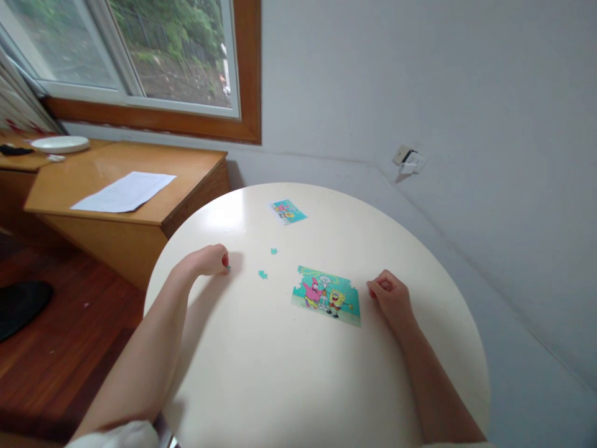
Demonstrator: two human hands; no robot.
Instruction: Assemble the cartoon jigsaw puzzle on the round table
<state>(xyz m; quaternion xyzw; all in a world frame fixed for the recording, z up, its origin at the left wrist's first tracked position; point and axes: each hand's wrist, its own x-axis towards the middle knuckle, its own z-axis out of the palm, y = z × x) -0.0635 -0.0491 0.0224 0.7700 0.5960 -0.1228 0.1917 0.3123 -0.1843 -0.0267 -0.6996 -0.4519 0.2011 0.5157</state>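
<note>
A small cartoon jigsaw puzzle, nearly whole, lies on a round cream table. My right hand rests just right of it, fingers curled together near the puzzle's upper right corner. My left hand lies on the table to the left, fingers closed, with a small teal bit showing at the fingertips. Two loose teal pieces lie between my left hand and the puzzle. A small reference picture card lies further back on the table.
A wooden desk stands left of the table with a white paper sheet and a white plate on it. A window is above it. A white wall with a socket runs along the right. Wooden floor lies at the left.
</note>
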